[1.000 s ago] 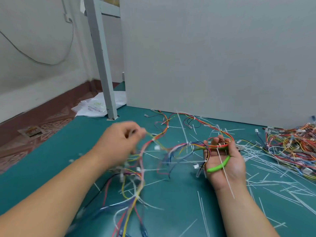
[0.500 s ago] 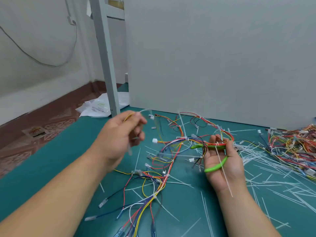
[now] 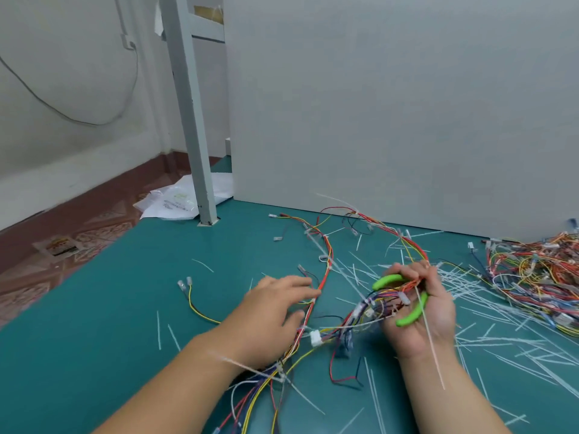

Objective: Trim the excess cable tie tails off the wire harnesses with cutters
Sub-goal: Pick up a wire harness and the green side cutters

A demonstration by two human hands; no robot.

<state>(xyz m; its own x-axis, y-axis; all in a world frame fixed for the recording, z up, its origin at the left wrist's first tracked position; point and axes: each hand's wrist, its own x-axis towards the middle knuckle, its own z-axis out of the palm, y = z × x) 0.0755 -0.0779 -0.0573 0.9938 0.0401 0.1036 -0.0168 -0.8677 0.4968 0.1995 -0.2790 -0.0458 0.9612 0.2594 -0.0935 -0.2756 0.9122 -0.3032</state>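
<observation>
Left hand lies slack-fingered on the harness; right hand grips green cutters. At three o'clock a harness pile, at nine the table edge

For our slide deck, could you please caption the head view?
Right hand grips green-handled cutters; left hand spreads open over the wire harness.

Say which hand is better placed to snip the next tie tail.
Right. The right hand has the green-handled cutters in its grip, a tie tail crossing its palm; the left hand lies flat on the harness, empty.
</observation>
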